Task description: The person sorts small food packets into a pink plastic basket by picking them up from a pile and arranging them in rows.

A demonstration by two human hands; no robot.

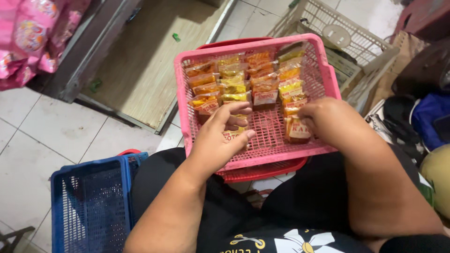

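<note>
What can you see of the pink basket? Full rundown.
The pink basket is a shallow rectangular tray of moulded plastic with a lattice floor and low slotted walls. It rests tilted on the person's lap, stacked on a red basket whose rim shows beneath. Rows of small orange and yellow sachets lie in its far half; the near floor is mostly bare. The left hand and right hand both reach inside, on sachets at the front rows.

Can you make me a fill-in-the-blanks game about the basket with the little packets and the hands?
1. The packets lie in a basket coloured ____.
2. The empty basket near the person's left arm is ____.
3. The right hand touches a packet in the row farthest ____.
4. The left hand has its fingers ____, not stretched flat.

Missing words: pink; blue; right; curled
</note>
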